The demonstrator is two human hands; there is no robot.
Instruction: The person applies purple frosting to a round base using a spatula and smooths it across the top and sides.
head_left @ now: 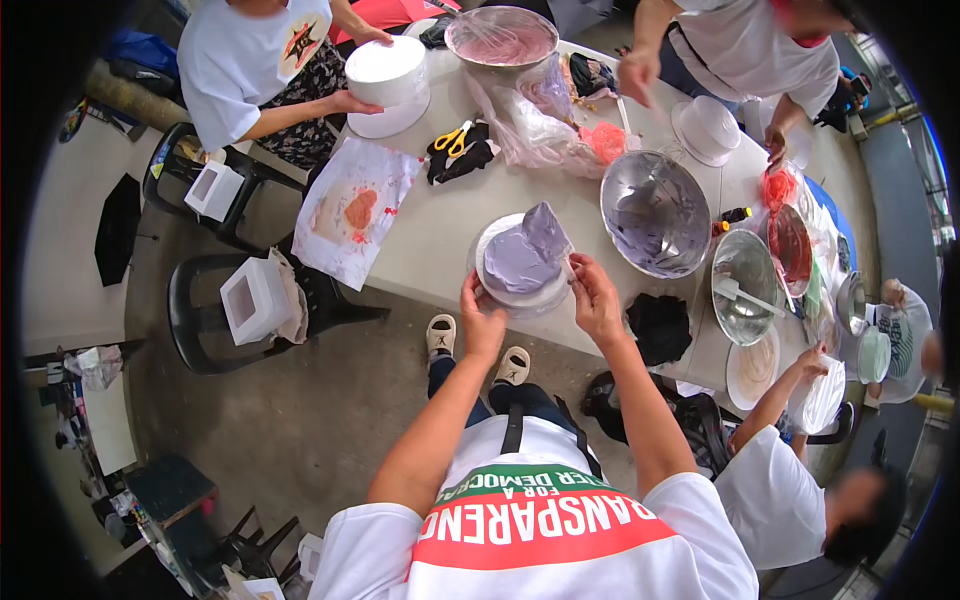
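A cake [520,262] sits on the table [430,230] between both hands, a bowl [655,212] to its right.

cake [520,262] near edge behind both hands' fingers, co-workers cut off at rim, floor clutter blurred

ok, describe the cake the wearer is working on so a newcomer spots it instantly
Start at the long white table and go to its near edge, just left of the big steel bowl smeared with purple. There, between the left hand and right hand, sits the round cake. It is the only lilac-frosted cake; the others nearby are white.
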